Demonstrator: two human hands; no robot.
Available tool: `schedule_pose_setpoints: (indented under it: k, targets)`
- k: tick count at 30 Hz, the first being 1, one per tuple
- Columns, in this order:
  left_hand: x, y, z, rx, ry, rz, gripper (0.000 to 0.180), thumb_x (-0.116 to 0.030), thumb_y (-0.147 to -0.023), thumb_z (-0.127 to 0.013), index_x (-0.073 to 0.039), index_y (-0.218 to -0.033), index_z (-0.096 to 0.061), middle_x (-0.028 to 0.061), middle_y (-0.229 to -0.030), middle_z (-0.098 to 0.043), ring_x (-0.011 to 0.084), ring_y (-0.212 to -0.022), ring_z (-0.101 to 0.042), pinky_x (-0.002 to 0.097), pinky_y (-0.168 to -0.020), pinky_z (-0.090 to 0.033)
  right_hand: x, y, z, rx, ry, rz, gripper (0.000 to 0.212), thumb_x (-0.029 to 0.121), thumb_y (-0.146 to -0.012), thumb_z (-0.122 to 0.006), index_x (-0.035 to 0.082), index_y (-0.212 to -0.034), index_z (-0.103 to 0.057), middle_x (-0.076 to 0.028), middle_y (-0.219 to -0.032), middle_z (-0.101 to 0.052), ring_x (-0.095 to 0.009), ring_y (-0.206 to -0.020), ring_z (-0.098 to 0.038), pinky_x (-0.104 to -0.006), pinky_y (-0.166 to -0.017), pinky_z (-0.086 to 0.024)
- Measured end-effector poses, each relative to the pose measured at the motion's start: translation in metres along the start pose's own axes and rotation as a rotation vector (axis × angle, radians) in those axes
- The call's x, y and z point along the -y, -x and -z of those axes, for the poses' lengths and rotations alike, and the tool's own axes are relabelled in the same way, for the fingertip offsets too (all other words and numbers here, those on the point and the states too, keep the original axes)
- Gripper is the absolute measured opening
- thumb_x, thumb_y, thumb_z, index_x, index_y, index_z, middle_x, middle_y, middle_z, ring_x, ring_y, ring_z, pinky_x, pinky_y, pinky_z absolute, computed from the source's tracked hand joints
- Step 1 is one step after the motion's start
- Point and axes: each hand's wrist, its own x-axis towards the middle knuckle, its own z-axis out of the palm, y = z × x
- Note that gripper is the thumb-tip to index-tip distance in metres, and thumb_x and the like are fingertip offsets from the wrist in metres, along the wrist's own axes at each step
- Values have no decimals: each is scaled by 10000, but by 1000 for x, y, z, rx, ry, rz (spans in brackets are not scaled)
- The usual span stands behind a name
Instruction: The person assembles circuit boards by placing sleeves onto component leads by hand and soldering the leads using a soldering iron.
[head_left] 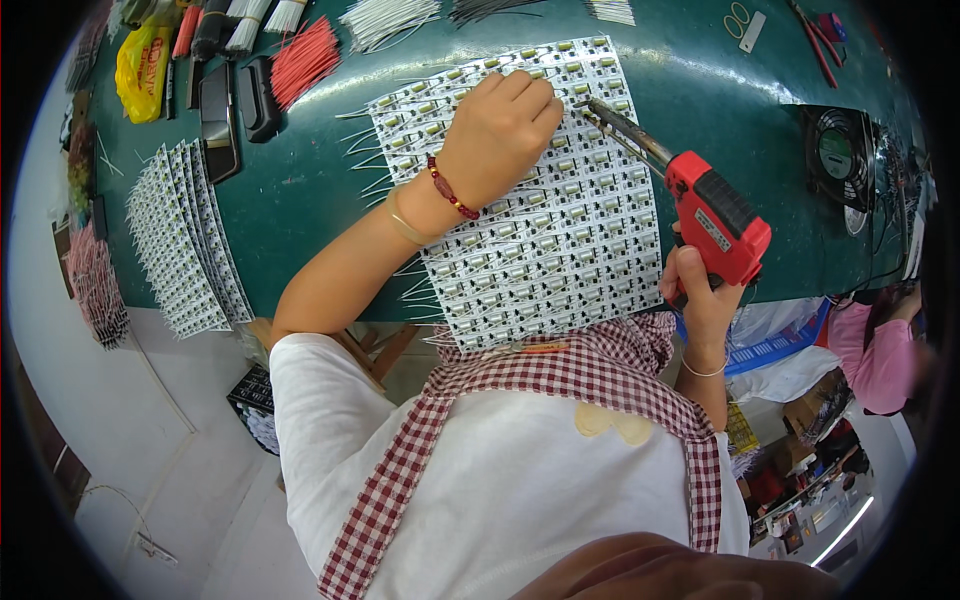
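Note:
A large white panel of small circuit boards (560,240) lies on the green work table, its rows dotted with pale cylindrical parts. White wires (368,160) stick out along its left side. Over the panel's upper part, my left hand (503,128) is closed with its knuckles up; whatever its fingers pinch is hidden beneath them. My right hand (695,283) grips the handle of a red and black soldering gun (718,220). The gun's metal tip (592,106) reaches the panel just right of my left fingers; whether it touches cannot be seen.
More board panels (185,240) overlap in a stack at the left. Along the far edge are red wires (306,62), white wires (390,20), a yellow bag (143,70) and a phone (218,125). A black fan (842,150) stands right; beyond it, a person in a pink sleeve (870,355).

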Motion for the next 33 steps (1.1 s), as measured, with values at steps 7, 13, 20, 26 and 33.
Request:
schedule_pose_setpoints:
  k: [7,13,20,26,33]
  targets:
    - [-1,2,2,52,23,41,209,35,-652,-625,-36,-846,-661,53,-759,-544,210,-722,-545,314,-646,-485,-2,1,-1,7,-12,26,278,134,-925,-589,-85,-1085,-527,-48,-563,-532,-105,-449,-486,-225,-436,-379]
    - [-5,-1,1,40,-25,-41,216,13,-663,-622,-3,-877,-642,68,-769,-528,216,-723,-533,315,-654,-486,0,1,-2,-5,-19,16,237,121,-922,-589,-72,-1047,-534,-43,-558,-529,-100,-448,-485,-225,-434,-379]
    - [-11,-2,5,149,-99,-72,184,-25,-687,-611,38,-860,-614,81,-787,-509,218,-750,-524,313,-688,-474,2,1,-3,-5,-63,-38,132,66,-842,-707,-3,-899,-611,-12,-629,-587,-78,-490,-543,-227,-455,-427]
    - [-10,-1,3,146,-108,-88,143,-22,-691,-607,28,-825,-604,79,-778,-497,214,-744,-515,313,-675,-458,0,3,-4,-49,-55,-37,124,82,-828,-726,12,-861,-629,-8,-641,-603,-82,-497,-550,-225,-468,-430]
    - [-10,-1,3,139,-104,-93,142,-25,-690,-612,26,-822,-603,75,-780,-496,211,-743,-512,314,-673,-454,-17,2,1,-18,246,138,179,151,-782,-778,23,-802,-655,-12,-679,-632,-100,-576,-573,-271,-548,-448]
